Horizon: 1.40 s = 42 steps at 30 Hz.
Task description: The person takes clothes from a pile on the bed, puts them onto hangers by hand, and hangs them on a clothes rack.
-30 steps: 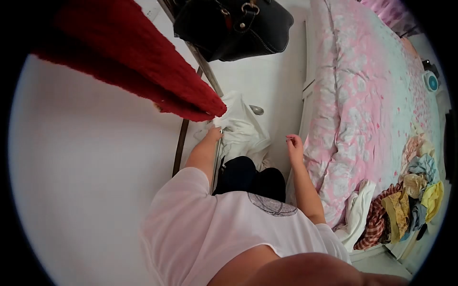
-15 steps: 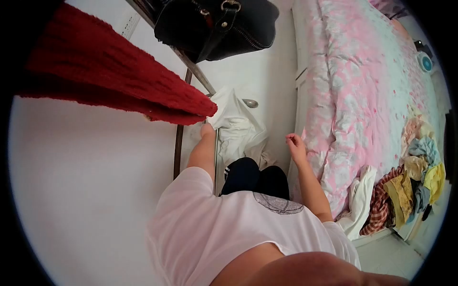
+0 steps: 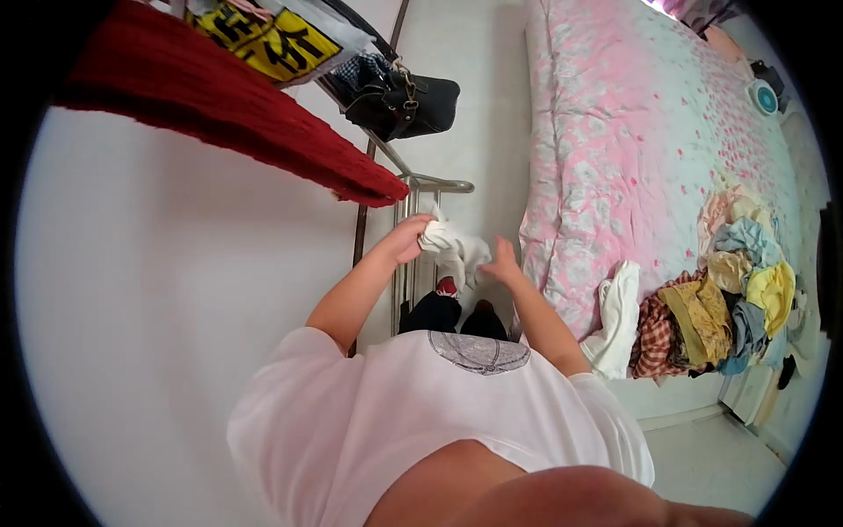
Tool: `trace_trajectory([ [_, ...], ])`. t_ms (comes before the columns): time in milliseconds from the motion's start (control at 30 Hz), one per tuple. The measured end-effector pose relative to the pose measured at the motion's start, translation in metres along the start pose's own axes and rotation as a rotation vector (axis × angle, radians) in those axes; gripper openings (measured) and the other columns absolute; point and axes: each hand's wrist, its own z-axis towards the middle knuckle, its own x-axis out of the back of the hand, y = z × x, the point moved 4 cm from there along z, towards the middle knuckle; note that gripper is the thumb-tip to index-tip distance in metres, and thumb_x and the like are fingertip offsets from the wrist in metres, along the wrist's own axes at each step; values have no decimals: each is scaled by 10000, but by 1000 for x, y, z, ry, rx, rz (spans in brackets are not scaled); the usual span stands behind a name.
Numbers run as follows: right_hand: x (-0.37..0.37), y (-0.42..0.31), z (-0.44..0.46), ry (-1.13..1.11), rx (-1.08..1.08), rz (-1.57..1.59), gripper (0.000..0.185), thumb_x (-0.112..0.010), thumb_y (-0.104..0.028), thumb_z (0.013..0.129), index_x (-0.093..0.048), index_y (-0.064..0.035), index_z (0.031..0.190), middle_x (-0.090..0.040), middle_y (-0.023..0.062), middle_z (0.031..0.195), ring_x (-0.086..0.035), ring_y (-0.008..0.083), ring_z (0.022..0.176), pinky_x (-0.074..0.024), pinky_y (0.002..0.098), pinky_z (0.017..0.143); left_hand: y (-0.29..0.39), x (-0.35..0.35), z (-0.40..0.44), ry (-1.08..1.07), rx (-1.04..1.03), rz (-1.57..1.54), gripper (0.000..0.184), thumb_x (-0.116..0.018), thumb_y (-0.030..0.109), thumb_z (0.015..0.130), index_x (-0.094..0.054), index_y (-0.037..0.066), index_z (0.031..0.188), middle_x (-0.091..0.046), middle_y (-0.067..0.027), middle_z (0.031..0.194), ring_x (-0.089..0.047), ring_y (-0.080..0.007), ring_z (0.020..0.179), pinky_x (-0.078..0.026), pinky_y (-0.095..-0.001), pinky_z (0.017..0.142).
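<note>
A bunched white cloth (image 3: 455,249) hangs from my left hand (image 3: 409,239), whose fingers are wrapped round its upper left part. My right hand (image 3: 502,262) is at the cloth's right edge, thumb and fingers apart; whether it touches the fabric is hard to tell. Just above my left hand is the lower tip of a long red knitted garment (image 3: 237,105). Behind the cloth stands a metal rack (image 3: 443,184) with tubular bars.
A black handbag (image 3: 408,104) and a yellow-and-white bag (image 3: 268,39) hang on the rack. To the right is a bed with a pink floral quilt (image 3: 588,158). Folded and heaped clothes (image 3: 702,316) lie on its near end. A white wall (image 3: 176,290) fills the left.
The white cloth, earlier spread over the rack's lower bars, is now bunched up in my left hand. My right hand has moved left to it, its fingers spreading. The view has shifted.
</note>
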Motion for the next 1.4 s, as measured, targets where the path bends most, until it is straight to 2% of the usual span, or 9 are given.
trace_trajectory([
  [67,35,-58,-13,-114,-12,-36,791,-715,-185,584,-327,-81,1265,-338,181,1283,-323,358,1178,-323,387,962,19,-53,-34,-113,-28,-132,185,-440,61,820,-586,-2,914,-604,-131,938,-589,-243,893,-467,-365,809],
  [300,71,-93,-16,-73,123,310,402,-609,-150,691,-541,-47,1074,-607,192,914,-557,363,910,-438,383,783,92,-185,-109,-606,-260,-269,166,-440,149,831,-546,21,827,-596,-107,883,-573,-230,882,-449,-359,814],
  [433,136,-131,-31,67,25,218,287,-524,-128,755,-556,-25,1021,-593,193,966,-539,374,919,-433,382,782,117,-171,-121,-76,-253,-242,179,-448,154,827,-560,17,801,-610,-116,891,-572,-226,897,-456,-351,803],
  [567,203,-171,-46,242,113,281,275,-507,-79,747,-546,-36,1016,-592,192,953,-537,377,911,-436,383,753,133,-145,-127,-206,-254,107,168,-438,119,808,-571,23,847,-606,-75,898,-576,-184,862,-465,-314,763],
  [733,275,-262,-70,286,395,12,273,-494,-56,731,-554,-81,996,-586,153,868,-556,352,823,-445,393,697,141,-153,-143,299,-246,619,189,-441,74,778,-569,43,914,-578,-36,864,-538,-140,835,-409,-245,768],
  [967,261,-323,-84,21,733,-550,197,-503,-74,720,-544,-104,911,-548,114,768,-563,297,741,-457,378,637,144,-255,-151,-84,-773,1696,445,-582,327,793,-510,10,1098,-569,-130,1037,-515,-241,1012,-396,-318,843],
  [1067,264,-331,-85,63,771,-619,176,-499,-83,723,-485,-69,898,-542,111,776,-557,296,742,-454,382,624,119,-261,-143,-121,-176,1755,544,-637,383,735,-508,-16,1081,-573,-173,1020,-537,-296,968,-414,-337,820],
  [1200,273,-333,-88,134,756,-526,282,-562,-75,665,-454,-48,925,-552,118,783,-552,320,742,-446,395,627,115,-246,-140,-123,-101,1497,562,-645,368,720,-505,-69,1045,-574,-205,978,-560,-280,893,-428,-323,789],
  [1400,288,-313,-88,64,775,-491,339,-680,-147,594,-492,-70,866,-553,92,790,-556,300,771,-440,411,662,109,-244,-162,-23,-439,1719,326,-608,222,716,-582,5,957,-597,-176,903,-579,-277,816,-442,-333,723],
])
